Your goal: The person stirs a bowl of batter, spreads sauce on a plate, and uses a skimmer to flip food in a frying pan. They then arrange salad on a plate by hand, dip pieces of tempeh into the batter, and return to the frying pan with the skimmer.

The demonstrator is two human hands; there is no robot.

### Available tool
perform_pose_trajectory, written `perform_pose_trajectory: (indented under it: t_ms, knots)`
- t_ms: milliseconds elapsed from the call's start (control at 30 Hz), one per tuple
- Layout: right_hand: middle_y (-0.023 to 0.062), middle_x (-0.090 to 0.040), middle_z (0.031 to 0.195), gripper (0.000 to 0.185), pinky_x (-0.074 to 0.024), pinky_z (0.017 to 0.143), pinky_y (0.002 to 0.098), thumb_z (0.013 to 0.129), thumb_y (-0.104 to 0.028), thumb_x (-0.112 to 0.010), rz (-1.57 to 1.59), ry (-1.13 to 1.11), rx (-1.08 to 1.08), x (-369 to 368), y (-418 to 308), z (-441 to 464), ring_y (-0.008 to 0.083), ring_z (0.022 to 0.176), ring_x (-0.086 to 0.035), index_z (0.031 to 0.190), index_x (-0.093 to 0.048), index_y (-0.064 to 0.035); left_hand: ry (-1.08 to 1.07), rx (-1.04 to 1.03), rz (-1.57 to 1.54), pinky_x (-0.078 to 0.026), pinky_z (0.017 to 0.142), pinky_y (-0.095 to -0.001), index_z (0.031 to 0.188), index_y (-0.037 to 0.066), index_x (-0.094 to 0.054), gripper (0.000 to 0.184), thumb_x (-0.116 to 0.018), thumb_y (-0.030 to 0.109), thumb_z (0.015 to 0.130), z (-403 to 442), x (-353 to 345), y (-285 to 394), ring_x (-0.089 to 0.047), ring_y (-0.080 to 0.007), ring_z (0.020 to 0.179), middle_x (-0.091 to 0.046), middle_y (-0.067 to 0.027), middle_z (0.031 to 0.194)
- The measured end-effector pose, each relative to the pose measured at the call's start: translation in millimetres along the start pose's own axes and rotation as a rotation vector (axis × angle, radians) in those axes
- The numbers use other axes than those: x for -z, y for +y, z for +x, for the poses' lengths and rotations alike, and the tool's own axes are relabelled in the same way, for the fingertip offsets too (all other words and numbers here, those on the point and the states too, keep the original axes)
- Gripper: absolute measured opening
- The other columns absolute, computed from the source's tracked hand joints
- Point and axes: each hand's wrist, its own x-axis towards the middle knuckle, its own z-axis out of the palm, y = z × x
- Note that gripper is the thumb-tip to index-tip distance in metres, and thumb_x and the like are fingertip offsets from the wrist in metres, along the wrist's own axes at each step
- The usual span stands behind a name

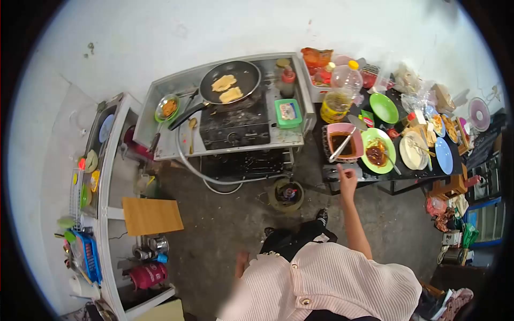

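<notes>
My right hand (347,175) is just in front of the black table's near edge, close below the pink bowl (327,140). One finger points forward, apart from the others, and I see nothing in the hand. Dark brown sauce and a light-handled utensil (344,144) are in that bowl. Beside it sits a green plate (369,163) with dark red sauce and a spoon. My left hand (242,261) hangs low by my side, blurred, its fingers not readable. On the stove (235,131), a black frying pan (211,85) holds two pale yellow pieces of food.
An oil bottle (336,107), a green bowl (384,108), a cream-coloured plate (409,160) and a blue plate (444,155) crowd the black table. Left of the pan are a small bowl of food (169,108) and a spoon (192,128). A hose (187,163) runs below the stove.
</notes>
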Motion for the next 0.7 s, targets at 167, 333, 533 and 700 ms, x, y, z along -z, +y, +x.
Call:
perform_pose_trajectory:
  t_ms: [167, 333, 533, 700]
  knots:
    - [0.0146, -0.06, 0.094, 0.053, -0.0434, 0.051, 0.021, 0.078, -0.023, -0.068, 0.282, 0.004, -0.148, -21.6, 1.3, 25.4, 0.0181, 0.069, -0.063, 0.105, -0.026, -0.0067, -0.057, -0.157, -0.179, -0.045, 0.079, -0.0289, 0.112, -0.003, -0.048, 0.036, -0.053, 0.017, 0.083, 28.0, 36.8, 73.0, -0.058, -0.019, 0.088, -0.061, -0.0117, 0.096]
    - [0.0152, -0.06, 0.089, 0.048, -0.0465, 0.058, 0.0244, 0.077, -0.005, -0.066, 0.336, 0.011, -0.028, -32.9, 15.5, 39.0, 0.0202, 0.073, -0.062, 0.103, -0.026, -0.0071, -0.045, -0.1, -0.046, -0.044, 0.081, -0.0316, 0.113, -0.002, -0.049, 0.037, -0.05, 0.021, 0.083, 37.4, 48.5, 52.9, -0.059, -0.0239, 0.09, -0.061, -0.0146, 0.098]
    - [0.0126, -0.057, 0.089, 0.045, -0.0497, 0.068, 0.027, 0.08, -0.004, -0.062, 0.3, 0.035, 0.11, -31.8, 0.6, 6.2, 0.0199, 0.082, -0.06, 0.106, -0.026, -0.0064, -0.154, 0.233, 0.206, -0.038, 0.091, -0.0408, 0.115, 0.007, -0.053, 0.037, -0.045, 0.027, 0.085, -2.2, 49.3, -6.3, -0.054, -0.0327, 0.099, -0.058, -0.0168, 0.106]
    - [0.0079, -0.054, 0.085, 0.052, -0.0495, 0.072, 0.0271, 0.083, -0.003, -0.058, 0.33, 0.16, 0.302, -57.7, -47.4, -54.0, 0.02, 0.082, -0.061, 0.124, -0.026, -0.0013, -0.185, 0.257, 0.238, -0.04, 0.09, -0.0412, 0.114, 0.007, -0.054, 0.039, -0.046, 0.032, 0.084, -4.1, 74.5, -23.0, -0.055, -0.0314, 0.095, -0.058, -0.0156, 0.106]
